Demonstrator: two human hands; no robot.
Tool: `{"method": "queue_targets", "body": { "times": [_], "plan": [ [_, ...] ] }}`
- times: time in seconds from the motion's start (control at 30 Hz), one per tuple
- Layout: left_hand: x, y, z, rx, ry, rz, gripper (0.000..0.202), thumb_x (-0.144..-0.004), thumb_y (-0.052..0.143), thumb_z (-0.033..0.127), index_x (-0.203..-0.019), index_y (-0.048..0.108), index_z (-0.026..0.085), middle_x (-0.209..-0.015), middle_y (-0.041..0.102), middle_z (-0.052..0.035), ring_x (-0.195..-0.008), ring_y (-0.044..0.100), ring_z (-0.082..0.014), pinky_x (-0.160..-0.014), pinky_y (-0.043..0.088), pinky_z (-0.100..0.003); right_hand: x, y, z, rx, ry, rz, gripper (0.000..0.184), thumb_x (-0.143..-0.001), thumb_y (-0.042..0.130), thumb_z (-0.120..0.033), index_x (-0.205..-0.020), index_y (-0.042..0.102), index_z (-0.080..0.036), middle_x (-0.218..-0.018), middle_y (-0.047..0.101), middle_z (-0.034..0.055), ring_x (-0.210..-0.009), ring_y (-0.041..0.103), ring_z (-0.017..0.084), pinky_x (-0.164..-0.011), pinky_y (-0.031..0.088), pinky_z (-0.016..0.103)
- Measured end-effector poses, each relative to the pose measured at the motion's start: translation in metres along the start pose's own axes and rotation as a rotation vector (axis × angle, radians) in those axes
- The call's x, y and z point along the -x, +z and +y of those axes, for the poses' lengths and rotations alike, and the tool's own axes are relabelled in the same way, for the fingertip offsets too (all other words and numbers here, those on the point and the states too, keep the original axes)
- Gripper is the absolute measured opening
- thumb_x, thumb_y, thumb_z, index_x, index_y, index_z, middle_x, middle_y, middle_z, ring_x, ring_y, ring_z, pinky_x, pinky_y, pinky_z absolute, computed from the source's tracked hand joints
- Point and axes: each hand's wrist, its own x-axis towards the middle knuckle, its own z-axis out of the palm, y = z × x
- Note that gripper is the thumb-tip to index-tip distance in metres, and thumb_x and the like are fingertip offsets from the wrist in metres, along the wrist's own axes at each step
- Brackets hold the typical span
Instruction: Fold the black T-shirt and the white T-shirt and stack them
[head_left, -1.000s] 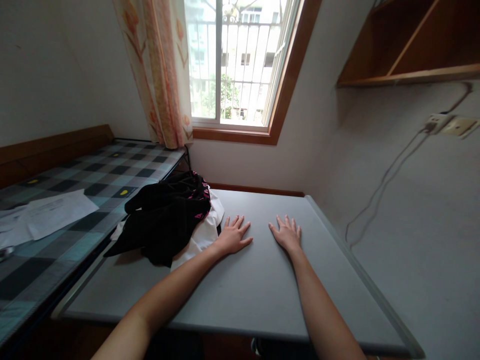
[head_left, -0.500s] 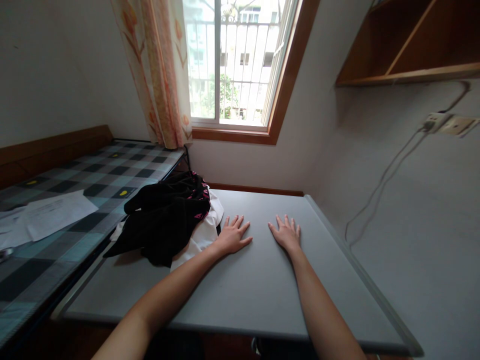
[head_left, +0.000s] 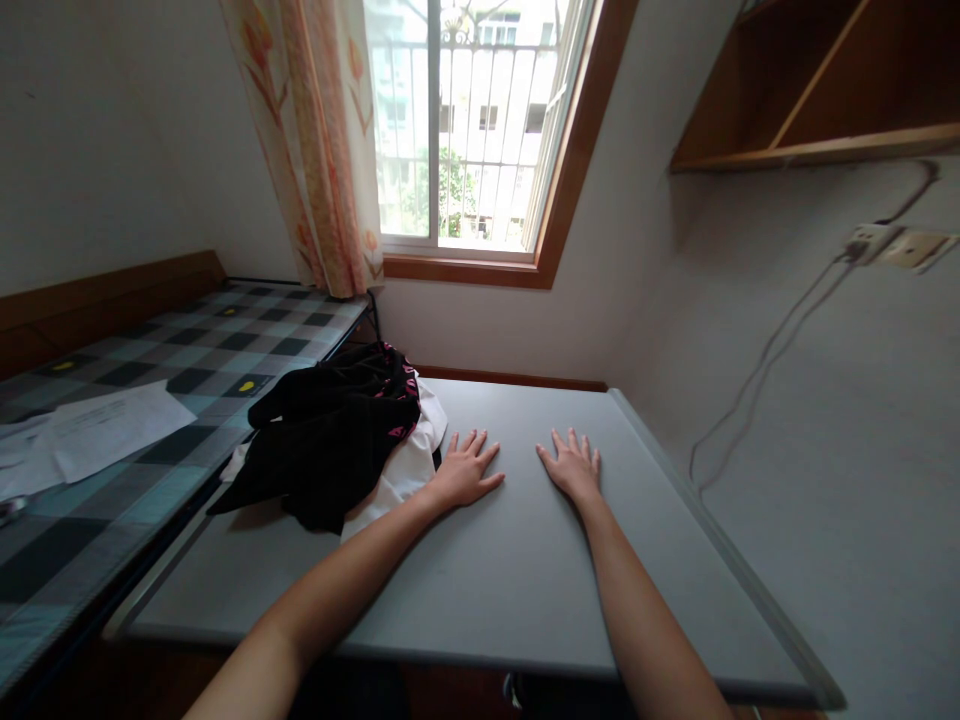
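My left hand lies flat on the grey table, fingers spread and holding nothing. Just left of it is a heap of clothes: a black garment with pink marks on top, and a white garment partly showing underneath. The left forearm passes close in front of the white cloth; whether they touch I cannot tell. To the right, my right hand also rests palm down on the table with its fingers apart and nothing in it.
A bed with a checked cover runs along the table's left side, with paper sheets on it. Behind stand a window and a curtain. A cable hangs on the right wall below a wooden shelf.
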Motion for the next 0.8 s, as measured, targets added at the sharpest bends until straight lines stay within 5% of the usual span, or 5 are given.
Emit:
{"method": "queue_targets", "body": {
  "times": [0.63, 0.8],
  "plan": [
    [0.0008, -0.0008, 0.0006, 0.007, 0.004, 0.002, 0.066, -0.092, 0.035, 0.062, -0.146, 0.039, 0.023, -0.156, 0.03, -0.0145, -0.145, 0.023, -0.0326, -0.116, 0.014, -0.057, -0.0003, 0.0004, 0.0009, -0.015, -0.001, 0.002, 0.068, -0.093, 0.029, -0.061, -0.151, 0.032, -0.027, -0.16, 0.022, 0.0078, -0.146, 0.014, 0.031, -0.116, 0.01, 0.05],
    [-0.0021, -0.002, 0.001, 0.073, -0.025, 0.042, 0.065, -0.089, 0.046, 0.058, -0.144, 0.043, 0.022, -0.156, 0.029, -0.0124, -0.148, 0.01, -0.0322, -0.117, 0.017, -0.052, -0.0007, 0.0024, 0.0012, -0.016, 0.004, 0.028, 0.067, -0.092, 0.03, -0.062, -0.15, 0.035, -0.028, -0.16, 0.023, 0.0069, -0.146, 0.015, 0.03, -0.116, 0.009, 0.049]
  ]
}}
